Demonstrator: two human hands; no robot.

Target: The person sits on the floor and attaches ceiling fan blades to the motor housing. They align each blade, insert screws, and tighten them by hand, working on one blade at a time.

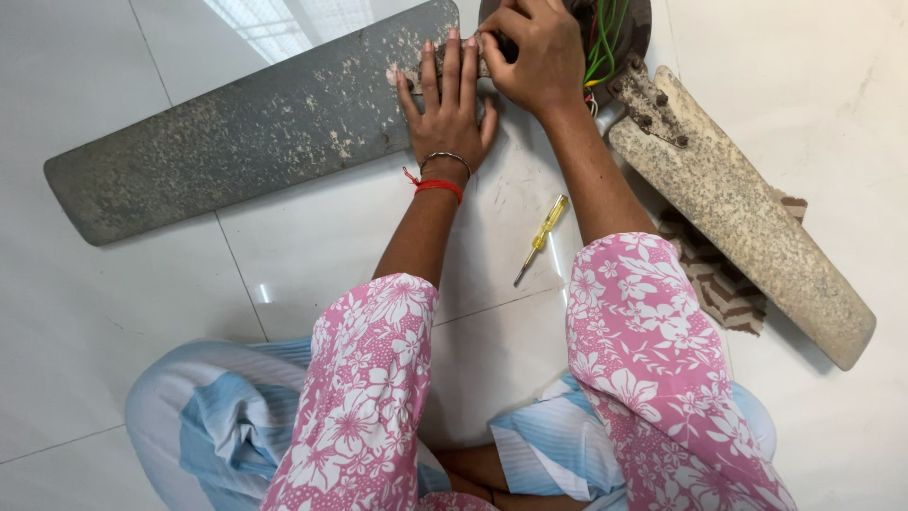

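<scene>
single head-mounted view, aimed steeply down over the seated lap onto the white tiled floor (pixel 113 312). close range: patterned sleeves and folded legs fill the 6 o'clock edge, forearms run up the centre. left hand (pixel 446 112) and right hand (pixel 532 55) sit near 12 o'clock, at the top border. grey fan blade (pixel 246 123) extends toward 10 o'clock, second blade (pixel 747 222) toward 3 o'clock, fan hub (pixel 619 28) cropped at 12 o'clock. no second view, so no shared area.
</scene>
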